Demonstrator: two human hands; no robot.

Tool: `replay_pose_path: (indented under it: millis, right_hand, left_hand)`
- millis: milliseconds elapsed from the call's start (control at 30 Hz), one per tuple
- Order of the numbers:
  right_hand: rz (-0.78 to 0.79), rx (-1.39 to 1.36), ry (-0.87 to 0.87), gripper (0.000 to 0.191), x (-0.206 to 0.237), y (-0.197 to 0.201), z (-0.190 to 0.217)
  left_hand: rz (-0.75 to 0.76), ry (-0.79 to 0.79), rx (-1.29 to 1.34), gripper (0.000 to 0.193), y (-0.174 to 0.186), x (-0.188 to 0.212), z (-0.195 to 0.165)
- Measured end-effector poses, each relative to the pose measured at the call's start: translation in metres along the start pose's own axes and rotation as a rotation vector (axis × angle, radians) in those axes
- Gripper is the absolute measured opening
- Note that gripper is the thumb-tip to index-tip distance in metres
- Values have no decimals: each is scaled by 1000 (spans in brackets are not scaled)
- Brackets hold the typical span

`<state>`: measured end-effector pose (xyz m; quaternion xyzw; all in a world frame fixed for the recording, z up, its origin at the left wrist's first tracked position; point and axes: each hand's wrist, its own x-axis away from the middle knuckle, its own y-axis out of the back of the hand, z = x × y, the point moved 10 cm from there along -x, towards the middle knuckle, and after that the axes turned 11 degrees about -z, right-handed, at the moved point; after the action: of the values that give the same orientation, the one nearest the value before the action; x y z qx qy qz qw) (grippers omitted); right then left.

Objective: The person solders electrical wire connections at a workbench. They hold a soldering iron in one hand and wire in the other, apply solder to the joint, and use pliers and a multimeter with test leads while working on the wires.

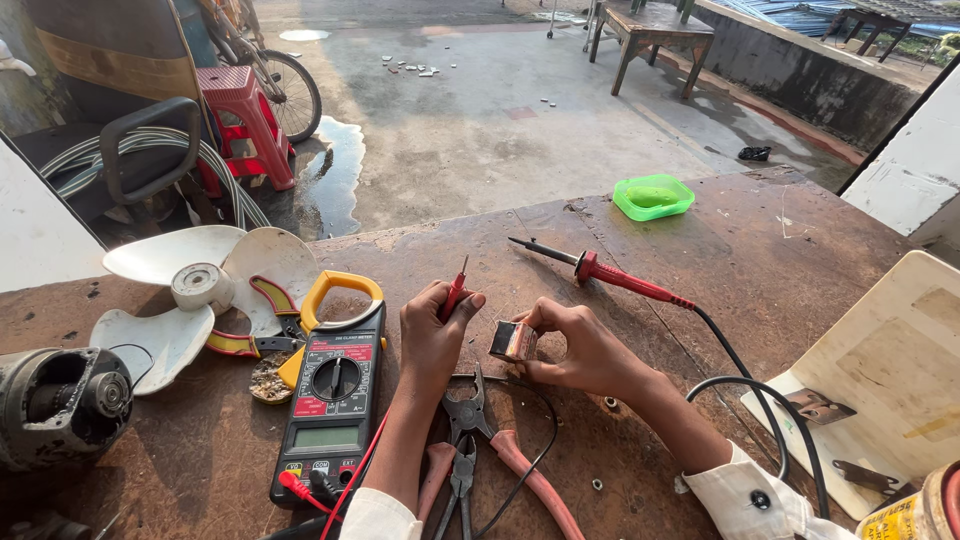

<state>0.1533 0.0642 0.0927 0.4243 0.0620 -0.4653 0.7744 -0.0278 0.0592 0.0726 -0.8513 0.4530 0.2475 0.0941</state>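
Over workbench (640, 250): left hand (432, 335) grip pinches red probe (456, 290); right hand (585, 345) grip clasps small metal block (513, 342).

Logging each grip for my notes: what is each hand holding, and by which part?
Left hand grips a red meter probe by its shaft, tip upward. Right hand pinches a small metallic block by its side edges.

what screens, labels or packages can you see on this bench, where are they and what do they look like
Clamp meter, left of the left hand: dark body, yellow jaw, grey rectangular screen, red label panels.
Round tin, bottom right corner: yellow printed label.
Green plastic tub, far bench edge: no visible label.
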Motion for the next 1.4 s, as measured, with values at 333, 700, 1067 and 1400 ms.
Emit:
replay_pose_path:
  millis: [333, 700, 1067, 1400]
  right_hand:
    - [128, 251, 76, 48, 0, 2, 10]
    - [7, 56, 12, 45, -1, -10, 17]
    - [-158, -1, -112, 20, -4, 6, -21]
    - [-143, -27, -258, 19, 0, 8, -36]
  left_hand:
    - [-17, 50, -47, 25, 3, -1, 4]
    - [84, 83, 9, 26, -11, 3, 9]
    - [51, -74, -34, 19, -6, 2, -10]
    - [118, 14, 77, 23, -14, 4, 0]
